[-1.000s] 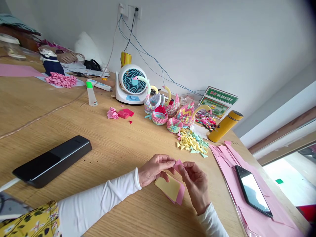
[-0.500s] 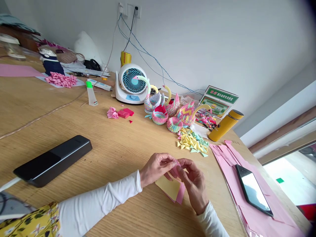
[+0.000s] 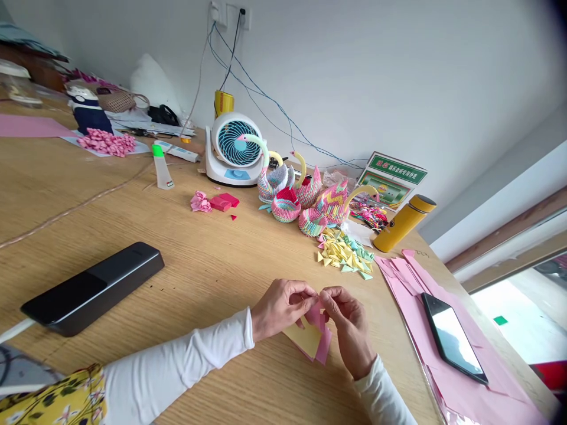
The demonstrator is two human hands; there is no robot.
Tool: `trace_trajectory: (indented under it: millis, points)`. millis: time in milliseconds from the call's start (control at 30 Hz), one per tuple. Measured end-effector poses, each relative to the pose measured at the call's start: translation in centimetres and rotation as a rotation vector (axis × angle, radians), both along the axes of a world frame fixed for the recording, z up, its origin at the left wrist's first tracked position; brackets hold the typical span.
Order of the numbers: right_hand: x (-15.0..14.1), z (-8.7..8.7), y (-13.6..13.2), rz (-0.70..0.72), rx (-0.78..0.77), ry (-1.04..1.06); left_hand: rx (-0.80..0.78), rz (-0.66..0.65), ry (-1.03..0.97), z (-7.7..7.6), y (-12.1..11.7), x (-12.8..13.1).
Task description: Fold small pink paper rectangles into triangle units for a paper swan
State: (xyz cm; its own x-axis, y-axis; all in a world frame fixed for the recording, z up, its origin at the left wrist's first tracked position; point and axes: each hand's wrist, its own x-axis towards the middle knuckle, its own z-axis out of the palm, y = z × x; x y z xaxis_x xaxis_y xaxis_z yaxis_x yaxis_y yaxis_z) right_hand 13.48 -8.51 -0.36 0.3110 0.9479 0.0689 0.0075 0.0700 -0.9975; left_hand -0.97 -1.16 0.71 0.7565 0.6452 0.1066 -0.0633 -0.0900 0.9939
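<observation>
My left hand [image 3: 283, 307] and my right hand [image 3: 349, 327] meet over the wooden table [image 3: 199, 265], both pinching a small pink paper piece [image 3: 315, 314] between fingertips. Just beneath them lies a small stack of yellow and pink paper squares [image 3: 312, 342]. Both arms wear white sleeves. Farther back sits a pile of folded yellow and green paper triangles [image 3: 344, 254] and several modular paper swans and bowls [image 3: 305, 198].
A black flat device [image 3: 93, 287] lies at the left. Pink sheets [image 3: 447, 348] with a phone [image 3: 454, 345] on them cover the right edge. A small fan [image 3: 233, 150], a yellow flask [image 3: 404, 223], pink paper roses [image 3: 107, 143] and cables stand toward the wall.
Both hands have drawn closer together and slightly nearer me, working the pink piece between the fingertips. The view has shifted a little.
</observation>
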Motion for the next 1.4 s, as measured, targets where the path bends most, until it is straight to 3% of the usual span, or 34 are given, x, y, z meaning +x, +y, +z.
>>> trace_trajectory:
  millis: [433, 1033, 1267, 1400]
  points:
    - [0.3, 0.0, 0.1, 0.01, 0.011, -0.06, -0.069, 0.003, -0.033, 0.2, 0.2, 0.0]
    - [0.4, 0.1, 0.0, 0.043, 0.015, -0.139, 0.128, 0.045, 0.076, 0.0, 0.2, -0.2]
    - [0.8, -0.6, 0.0, 0.014, 0.068, -0.338, 0.1, 0.014, 0.064, 0.0, 0.1, -0.1]
    - [0.4, -0.3, -0.1, 0.003, 0.054, -0.347, 0.147, 0.053, 0.037, -0.5, 0.2, 0.0]
